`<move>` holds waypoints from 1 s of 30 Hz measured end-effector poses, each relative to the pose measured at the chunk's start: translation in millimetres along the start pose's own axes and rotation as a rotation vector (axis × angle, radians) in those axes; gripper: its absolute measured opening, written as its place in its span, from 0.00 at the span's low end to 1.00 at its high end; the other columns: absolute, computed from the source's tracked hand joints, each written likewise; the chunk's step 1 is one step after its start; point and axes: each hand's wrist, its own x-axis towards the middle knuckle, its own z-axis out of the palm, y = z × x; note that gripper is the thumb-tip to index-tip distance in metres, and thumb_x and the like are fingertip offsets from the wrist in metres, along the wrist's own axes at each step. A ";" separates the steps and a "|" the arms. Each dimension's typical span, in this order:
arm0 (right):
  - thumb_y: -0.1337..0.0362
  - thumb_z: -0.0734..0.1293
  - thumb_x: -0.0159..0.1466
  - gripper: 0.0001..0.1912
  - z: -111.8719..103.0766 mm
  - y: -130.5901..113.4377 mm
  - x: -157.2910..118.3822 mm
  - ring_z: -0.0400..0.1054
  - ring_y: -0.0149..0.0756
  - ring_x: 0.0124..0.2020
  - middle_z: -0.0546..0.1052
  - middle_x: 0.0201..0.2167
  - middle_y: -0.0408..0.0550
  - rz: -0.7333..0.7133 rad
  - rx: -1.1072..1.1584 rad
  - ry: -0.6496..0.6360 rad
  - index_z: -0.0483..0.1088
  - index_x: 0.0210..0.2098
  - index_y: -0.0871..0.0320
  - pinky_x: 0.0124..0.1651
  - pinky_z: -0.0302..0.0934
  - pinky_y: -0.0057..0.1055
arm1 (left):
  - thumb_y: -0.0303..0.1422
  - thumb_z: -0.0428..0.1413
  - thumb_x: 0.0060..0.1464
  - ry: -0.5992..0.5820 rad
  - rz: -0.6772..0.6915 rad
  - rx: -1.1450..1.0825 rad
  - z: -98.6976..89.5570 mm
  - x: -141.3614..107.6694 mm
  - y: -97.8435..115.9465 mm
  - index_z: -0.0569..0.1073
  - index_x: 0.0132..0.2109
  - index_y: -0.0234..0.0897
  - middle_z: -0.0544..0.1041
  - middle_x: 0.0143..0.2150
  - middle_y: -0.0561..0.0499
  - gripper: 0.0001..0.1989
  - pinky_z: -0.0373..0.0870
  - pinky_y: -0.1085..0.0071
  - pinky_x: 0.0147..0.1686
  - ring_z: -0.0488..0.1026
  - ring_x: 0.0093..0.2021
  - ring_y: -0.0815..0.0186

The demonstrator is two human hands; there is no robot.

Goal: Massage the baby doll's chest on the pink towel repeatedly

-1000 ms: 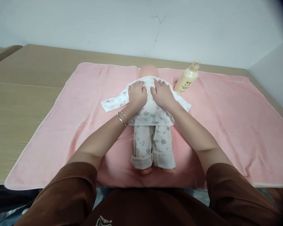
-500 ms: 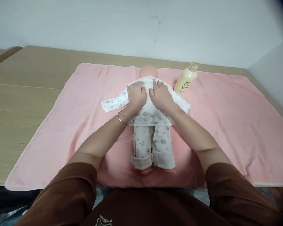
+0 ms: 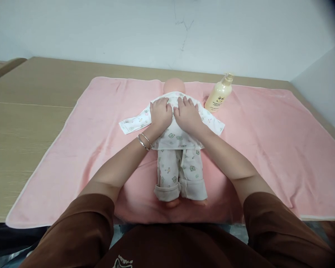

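A baby doll [image 3: 174, 85] lies on a pink blanket [image 3: 72, 160], its head toward the wall and its feet toward me. It wears a white patterned top [image 3: 178, 139] with sleeves spread to both sides, and matching trousers [image 3: 169, 169] with rolled cuffs. My left hand [image 3: 160, 114] rests flat on the left of the upper part of the top, two bangles at its wrist. Beside it my right hand [image 3: 188, 116] lies on the right part, fingers apart and pointing to the head. A small gap separates the hands. The doll's face is not visible.
A yellow pump bottle [image 3: 219, 95] stands on the blanket to the right of the doll's head. Under the blanket is a wooden table [image 3: 25, 130], its far edge against a pale wall [image 3: 114, 33] with a crack. My body is at the near edge.
Both hands stay on the doll's top in nearly the same place. My right hand's fingers look slightly more spread. The whole view has shifted a little.
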 end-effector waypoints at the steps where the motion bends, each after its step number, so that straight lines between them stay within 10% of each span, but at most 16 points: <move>1: 0.63 0.53 0.75 0.33 1.0 -5.5 -5.8 0.46 0.66 0.78 0.53 0.78 0.66 -0.034 -0.027 0.011 0.53 0.76 0.69 0.77 0.43 0.67 | 0.29 0.46 0.66 -0.004 -0.005 0.011 -0.8 0.0 0.5 0.77 0.57 0.35 0.79 0.63 0.39 0.20 0.55 0.45 0.75 0.72 0.67 0.49; 6: 0.66 0.54 0.74 0.30 2.3 0.1 -1.8 0.48 0.58 0.78 0.58 0.77 0.58 -0.212 0.024 0.019 0.61 0.73 0.64 0.79 0.43 0.60 | 0.28 0.42 0.67 -0.018 0.033 0.050 -0.1 1.4 -0.8 0.77 0.55 0.35 0.81 0.58 0.39 0.20 0.55 0.49 0.75 0.74 0.63 0.52; 13: 0.55 0.55 0.75 0.29 5.0 34.5 27.0 0.55 0.52 0.76 0.62 0.75 0.55 -0.057 0.174 0.077 0.63 0.72 0.58 0.79 0.39 0.64 | 0.27 0.43 0.66 -0.045 0.082 0.099 -0.2 2.6 0.5 0.74 0.63 0.24 0.78 0.63 0.34 0.25 0.64 0.54 0.71 0.73 0.65 0.49; 23: 0.60 0.50 0.77 0.34 -5.1 -8.0 -13.2 0.46 0.68 0.78 0.54 0.76 0.74 0.017 -0.070 -0.026 0.50 0.76 0.72 0.75 0.48 0.62 | 0.33 0.44 0.69 -0.185 0.088 0.189 -4.1 14.4 -6.7 0.68 0.68 0.26 0.67 0.73 0.34 0.26 0.52 0.48 0.77 0.61 0.76 0.49; 30: 0.56 0.50 0.76 0.30 -1.5 33.0 24.0 0.61 0.57 0.72 0.67 0.70 0.65 -0.056 0.099 -0.008 0.64 0.68 0.67 0.75 0.50 0.55 | 0.29 0.43 0.69 -0.170 0.184 0.364 -8.9 -13.7 23.0 0.65 0.69 0.16 0.68 0.70 0.24 0.27 0.59 0.47 0.73 0.64 0.72 0.40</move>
